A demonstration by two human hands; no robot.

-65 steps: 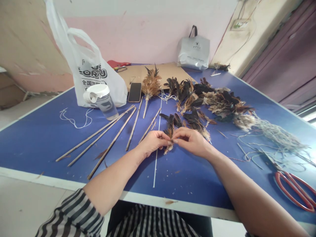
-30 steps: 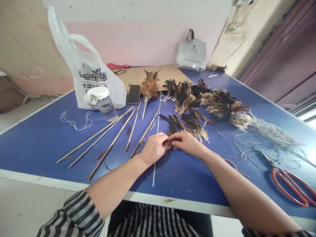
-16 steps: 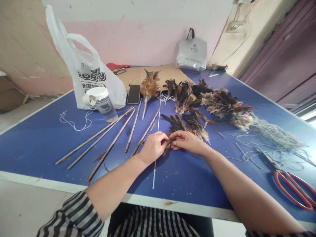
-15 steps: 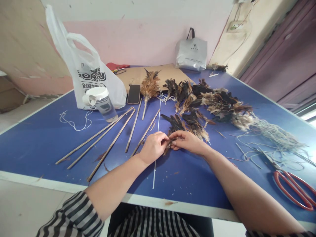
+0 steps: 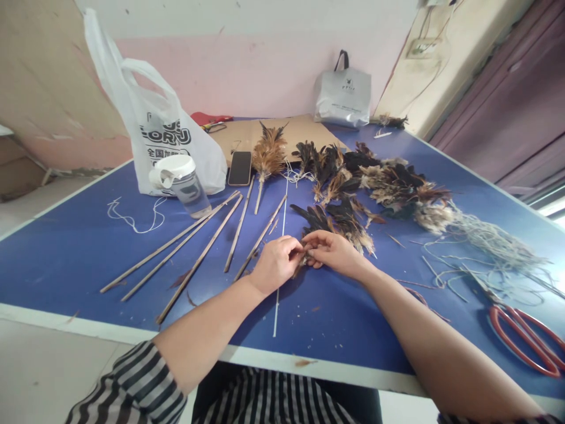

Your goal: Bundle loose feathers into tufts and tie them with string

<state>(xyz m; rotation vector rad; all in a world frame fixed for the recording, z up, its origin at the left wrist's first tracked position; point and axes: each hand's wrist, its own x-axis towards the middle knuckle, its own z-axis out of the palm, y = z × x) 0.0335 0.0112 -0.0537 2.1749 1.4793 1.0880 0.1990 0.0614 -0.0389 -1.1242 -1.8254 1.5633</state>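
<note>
My left hand (image 5: 277,266) and my right hand (image 5: 338,254) meet above the front middle of the blue table, fingertips pinched together. Between them is the base of a feather bunch (image 5: 310,218), its dark tips fanning out behind my fingers and a tan end poking below. My fingers hide most of the part they grip. Just beyond my right hand lie more dark and tan feathers (image 5: 346,224). A reddish cord (image 5: 421,294) is on the table by my right forearm.
Thin sticks (image 5: 200,262) lie to the left, near a water bottle (image 5: 190,191) and a white plastic bag (image 5: 165,129). Behind are a phone (image 5: 239,168), a finished-looking feather duster (image 5: 268,153) and feather heaps (image 5: 392,182). Red-handled scissors (image 5: 525,338) and pale strings (image 5: 494,235) lie right.
Both hands stay in nearly the same place with the feather bunch between them. My right forearm has shifted slightly, and more of the reddish cord beside it shows.
</note>
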